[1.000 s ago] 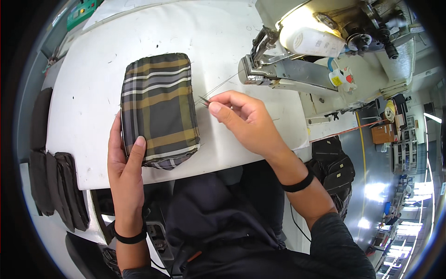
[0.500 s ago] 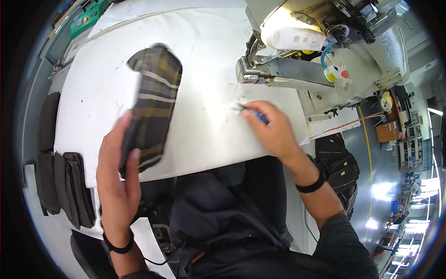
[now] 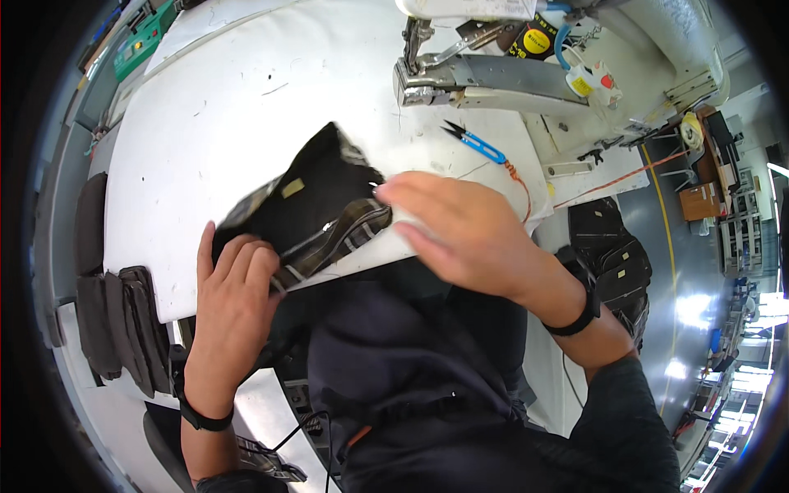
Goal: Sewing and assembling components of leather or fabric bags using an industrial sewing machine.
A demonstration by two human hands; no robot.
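My left hand (image 3: 234,300) is closed on the near-left end of a fabric bag (image 3: 316,189), which shows black fabric, a small yellow label and crumpled plaid edging. My right hand (image 3: 460,234) is at the bag's right end, slightly blurred, fingers extended and thumb apart. Blue thread snips (image 3: 481,145) on an orange cord lie beyond it on the white table (image 3: 205,90), below the sewing machine's narrow metal arm (image 3: 509,78).
Stacked dark fabric pieces (image 3: 136,329) sit off the table's left edge. Black bags (image 3: 616,271) are piled at the right, beside a floor aisle (image 3: 670,238) with a yellow line. A green machine (image 3: 140,45) stands at the back left.
The bag has moved from standing plaid side out to lying slanted with black fabric showing. My right hand has released the snips onto the table and reached over to the bag.
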